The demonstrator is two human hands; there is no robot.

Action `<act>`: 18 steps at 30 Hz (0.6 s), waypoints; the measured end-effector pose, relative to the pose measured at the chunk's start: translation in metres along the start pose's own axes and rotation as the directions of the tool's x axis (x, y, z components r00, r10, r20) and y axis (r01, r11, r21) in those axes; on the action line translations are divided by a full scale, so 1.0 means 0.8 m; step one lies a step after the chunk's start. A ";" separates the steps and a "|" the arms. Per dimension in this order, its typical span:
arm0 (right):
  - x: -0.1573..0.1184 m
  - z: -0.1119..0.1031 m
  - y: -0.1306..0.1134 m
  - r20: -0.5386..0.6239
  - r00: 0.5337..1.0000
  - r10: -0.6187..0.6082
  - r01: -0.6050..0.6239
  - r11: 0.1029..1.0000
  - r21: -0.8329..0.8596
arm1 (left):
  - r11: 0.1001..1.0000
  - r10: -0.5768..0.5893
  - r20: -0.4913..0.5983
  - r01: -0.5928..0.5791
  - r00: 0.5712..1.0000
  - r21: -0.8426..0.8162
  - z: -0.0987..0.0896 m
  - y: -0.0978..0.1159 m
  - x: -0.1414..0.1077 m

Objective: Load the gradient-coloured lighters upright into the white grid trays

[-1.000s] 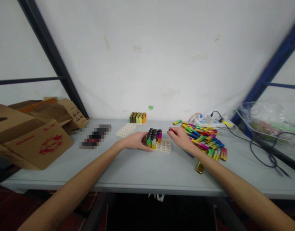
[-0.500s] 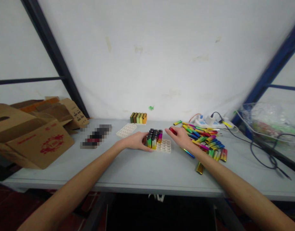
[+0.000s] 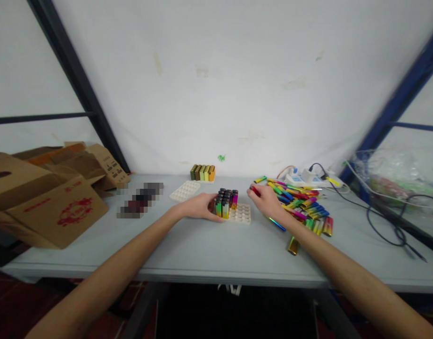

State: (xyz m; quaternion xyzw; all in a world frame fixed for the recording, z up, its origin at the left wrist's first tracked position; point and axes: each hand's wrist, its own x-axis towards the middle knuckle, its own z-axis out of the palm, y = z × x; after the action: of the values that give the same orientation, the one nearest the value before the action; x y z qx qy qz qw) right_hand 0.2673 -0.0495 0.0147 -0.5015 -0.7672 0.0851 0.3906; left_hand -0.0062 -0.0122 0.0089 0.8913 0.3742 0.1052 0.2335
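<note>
Several shiny lighters (image 3: 222,205) with black tops stand upright in the left part of a white tray with round holes (image 3: 242,214). My left hand (image 3: 201,207) is curled around their left side, thumb in front and fingers behind. Bare holes show in the tray's right part. Pinched in my right hand (image 3: 267,200) is a red lighter (image 3: 253,189), held right of the tray; my fingers cover part of it. Beyond that hand lies a loose pile of metallic multicoloured lighters (image 3: 310,207).
A second white tray (image 3: 184,190) lies behind my left hand. Against the wall stands a block of green-to-orange lighters (image 3: 202,173). Cardboard boxes (image 3: 50,202) are at left. A power strip (image 3: 304,178), a black cable (image 3: 393,235) and a clear plastic bag (image 3: 396,172) are at right.
My right hand has shifted slightly right and up, away from the tray, with the red lighter still in it. My left hand stays in place around the standing lighters.
</note>
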 end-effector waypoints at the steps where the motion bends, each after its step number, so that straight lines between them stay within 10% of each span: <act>1: 0.000 0.000 0.000 -0.004 1.000 0.001 -0.001 1.000 -0.002 | 1.000 0.000 0.000 0.000 1.000 0.000 0.000 0.000 0.000; 18: 0.000 -0.003 -0.004 -0.004 1.000 0.014 -0.013 0.981 0.195 | 1.000 -0.007 0.006 0.007 1.000 0.016 -0.002 0.002 -0.002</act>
State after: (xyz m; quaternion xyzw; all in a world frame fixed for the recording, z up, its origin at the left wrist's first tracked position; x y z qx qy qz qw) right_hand 0.2667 -0.0518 0.0178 -0.4662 -0.7510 0.1610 0.4391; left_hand -0.0064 -0.0137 0.0113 0.8923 0.3772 0.0985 0.2278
